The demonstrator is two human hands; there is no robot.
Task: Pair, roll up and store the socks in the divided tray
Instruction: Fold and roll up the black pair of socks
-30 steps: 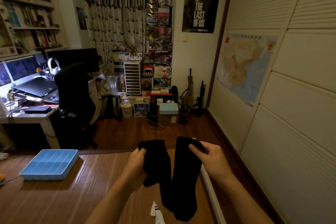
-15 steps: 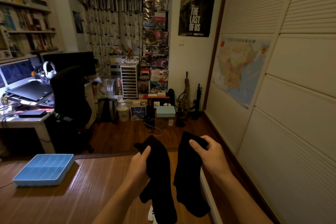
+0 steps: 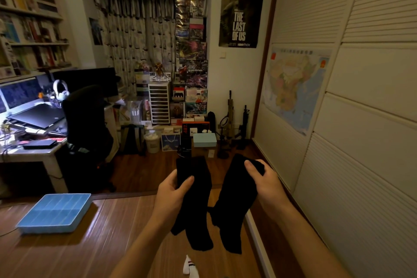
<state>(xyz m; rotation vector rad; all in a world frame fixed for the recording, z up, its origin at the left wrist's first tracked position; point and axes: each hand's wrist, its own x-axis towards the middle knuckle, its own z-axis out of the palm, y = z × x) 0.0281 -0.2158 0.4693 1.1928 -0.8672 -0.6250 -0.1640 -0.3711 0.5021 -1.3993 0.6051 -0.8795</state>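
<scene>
Black sock (image 3: 194, 198) limp in my left hand's (image 3: 171, 196) grip, matching black sock (image 3: 234, 205) dangling from my right hand's (image 3: 266, 185) pinch, apart

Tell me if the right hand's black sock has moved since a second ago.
Yes. That black sock rose: its lower end hung level with the white sock, and now ends above it.

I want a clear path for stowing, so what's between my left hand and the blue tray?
Only bare wood surface. In the head view, nothing lies between the left hand and the tray.
</scene>
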